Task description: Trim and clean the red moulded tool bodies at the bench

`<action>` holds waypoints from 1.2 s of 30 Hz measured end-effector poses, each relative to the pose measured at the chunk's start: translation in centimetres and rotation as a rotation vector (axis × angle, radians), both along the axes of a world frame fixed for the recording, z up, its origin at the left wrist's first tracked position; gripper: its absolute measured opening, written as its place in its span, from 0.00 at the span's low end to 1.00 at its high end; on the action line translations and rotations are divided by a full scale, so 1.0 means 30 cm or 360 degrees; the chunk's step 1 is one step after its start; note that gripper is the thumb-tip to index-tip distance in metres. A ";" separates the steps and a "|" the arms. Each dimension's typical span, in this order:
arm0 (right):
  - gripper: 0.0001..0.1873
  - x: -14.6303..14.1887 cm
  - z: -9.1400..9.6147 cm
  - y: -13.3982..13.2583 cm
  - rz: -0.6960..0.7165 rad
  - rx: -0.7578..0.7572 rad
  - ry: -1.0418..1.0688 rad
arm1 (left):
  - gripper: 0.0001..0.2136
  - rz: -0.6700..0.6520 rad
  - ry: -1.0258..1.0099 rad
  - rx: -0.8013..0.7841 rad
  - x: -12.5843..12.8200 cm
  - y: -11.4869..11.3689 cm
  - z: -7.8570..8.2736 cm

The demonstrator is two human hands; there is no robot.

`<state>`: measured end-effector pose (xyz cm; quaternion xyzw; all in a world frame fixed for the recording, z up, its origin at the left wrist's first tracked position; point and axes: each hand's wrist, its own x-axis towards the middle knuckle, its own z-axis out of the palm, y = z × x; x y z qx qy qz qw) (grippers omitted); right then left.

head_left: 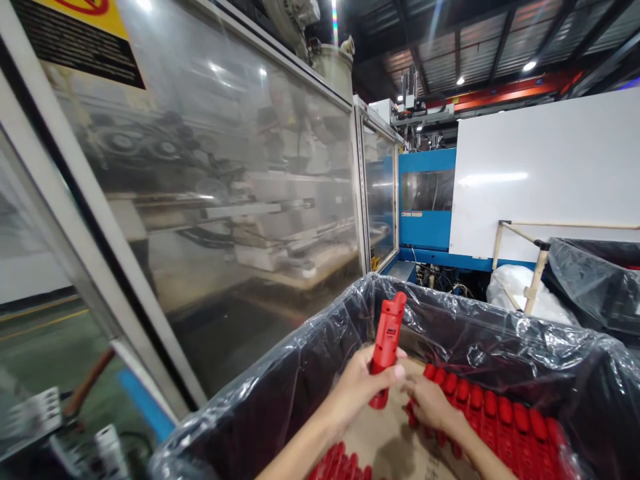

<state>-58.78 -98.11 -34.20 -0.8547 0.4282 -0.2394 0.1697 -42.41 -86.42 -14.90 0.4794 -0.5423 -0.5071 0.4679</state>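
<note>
My left hand (364,385) is closed round a red moulded plastic part (388,337), held upright above a bin lined with clear plastic film (500,327). Just to its right, my right hand (429,403) is lowered among a row of red plastic parts (493,405) lying side by side on a cardboard sheet (387,437) inside the bin. Its fingers are curled onto the nearest of those parts. More red parts (340,465) show under the cardboard's front edge.
A large machine with a clear guard panel (225,200) fills the left. A blue machine (427,200) and a white board (550,173) stand behind the bin. Another plastic-lined bin (595,280) and a pale frame (535,270) are at the right.
</note>
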 end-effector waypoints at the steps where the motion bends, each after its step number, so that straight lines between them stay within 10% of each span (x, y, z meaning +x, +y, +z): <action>1: 0.11 0.007 -0.061 0.015 0.0025 0.0029 0.0129 | 0.25 0.0026 0.0013 -0.0009 0.002 0.002 0.008; 6: 0.14 0.030 -0.240 0.045 0.0088 0.0067 0.0403 | 0.28 0.0025 0.0100 0.0025 0.001 0.020 0.035; 12: 0.05 0.036 -0.219 0.012 0.0088 0.0037 0.0045 | 0.40 0.0014 0.0290 0.0126 0.016 0.015 0.023; 20: 0.21 -0.051 0.091 -0.069 -0.0065 0.0158 -0.1130 | 0.26 0.0210 0.0420 0.0228 0.031 0.004 0.024; 27: 0.21 -0.118 0.445 0.083 0.0273 0.0488 -0.1639 | 0.23 0.0138 0.0422 0.0217 0.027 -0.001 0.003; 36: 0.17 -0.116 0.575 0.183 0.0494 0.0527 -0.1630 | 0.25 -0.0301 0.0458 0.0336 -0.009 0.032 0.020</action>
